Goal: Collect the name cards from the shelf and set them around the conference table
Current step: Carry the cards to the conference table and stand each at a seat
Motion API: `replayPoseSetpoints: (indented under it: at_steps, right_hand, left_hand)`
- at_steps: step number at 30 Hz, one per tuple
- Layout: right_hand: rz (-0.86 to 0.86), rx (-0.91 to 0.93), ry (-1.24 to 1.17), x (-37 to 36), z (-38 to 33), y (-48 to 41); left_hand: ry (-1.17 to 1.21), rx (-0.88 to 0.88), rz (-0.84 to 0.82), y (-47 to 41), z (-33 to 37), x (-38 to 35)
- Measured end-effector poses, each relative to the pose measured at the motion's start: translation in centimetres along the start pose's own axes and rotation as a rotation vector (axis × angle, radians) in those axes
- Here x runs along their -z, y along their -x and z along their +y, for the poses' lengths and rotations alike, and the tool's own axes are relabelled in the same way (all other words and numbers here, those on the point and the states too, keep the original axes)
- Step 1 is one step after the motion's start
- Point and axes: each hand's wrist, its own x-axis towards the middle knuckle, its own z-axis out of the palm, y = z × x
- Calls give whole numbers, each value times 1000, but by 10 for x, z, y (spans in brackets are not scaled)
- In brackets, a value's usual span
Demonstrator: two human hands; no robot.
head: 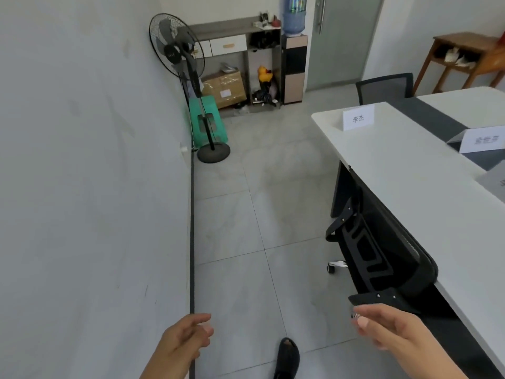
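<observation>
A white conference table (pixel 404 173) runs along the right side. Two white name cards stand on it: one (pixel 358 119) near the far corner, another (pixel 482 139) further right beside the table's dark centre strip. A grey shelf unit (pixel 235 31) stands against the far wall, with small items on its top right. My left hand (pixel 185 340) is at the bottom centre, fingers loosely curled and holding nothing. At the bottom right my right hand (pixel 388 329) is also empty, fingers apart, just below a black chair's armrest.
A black office chair (pixel 382 258) is pushed under the table's near side; another chair (pixel 385 87) stands at the far end. A pedestal fan (pixel 177 50), green stool (pixel 209 121), cardboard box (pixel 225 87) and water dispenser (pixel 293 58) line the far wall. Tiled floor (pixel 273 187) runs between wall and table.
</observation>
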Motion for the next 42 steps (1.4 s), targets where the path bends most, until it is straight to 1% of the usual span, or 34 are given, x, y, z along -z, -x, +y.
replayPoseSetpoints:
  at_steps: [2, 5, 8, 12, 15, 17, 20, 23, 26, 29, 34, 36, 39, 42]
  right_hand:
    - [-12, 3, 7, 4, -25, -51]
    - [-45, 45, 2, 4, -83, -125]
    - [-86, 109, 4, 2, -139, -197]
    - [-118, 160, 3, -7, -202, -275]
    - [-112, 139, 13, -13, -226, -339]
    - [-96, 110, 17, -17, -240, -382]
    - [-41, 64, -36, -17, -265, -441]
    - [27, 18, -49, -12, -295, -497]
    - [82, 19, -63, -2, -329, -543]
    - [160, 2, -99, 14, -350, -581]
    - [283, -74, -154, 51, -358, -652]
    - [330, -99, -153, 72, -360, -688]
    - [379, -106, -160, 111, -366, -743]
    - [401, -111, -183, 143, -385, -788]
  left_hand:
    - [-19, -18, 18, -42, 34, 9]
    - [-37, -93, 30, -93, 97, 25]
    - [-45, -126, 60, -142, 137, 41]
    - [10, -68, 79, -202, 175, 59]
    - [11, -19, 91, -265, 194, 70]
    - [-1, -2, 88, -315, 212, 78]
    - [0, -35, 74, -390, 251, 91]
    - [-27, -78, 24, -459, 307, 106]
    - [-62, -131, -13, -528, 370, 113]
    - [-122, -174, -110, -589, 431, 100]
    - [-197, -214, -251, -683, 512, 50]
    - [-222, -221, -283, -719, 541, 26]
    - [-254, -187, -323, -767, 584, -6]
    - [-260, -185, -354, -798, 630, -27]
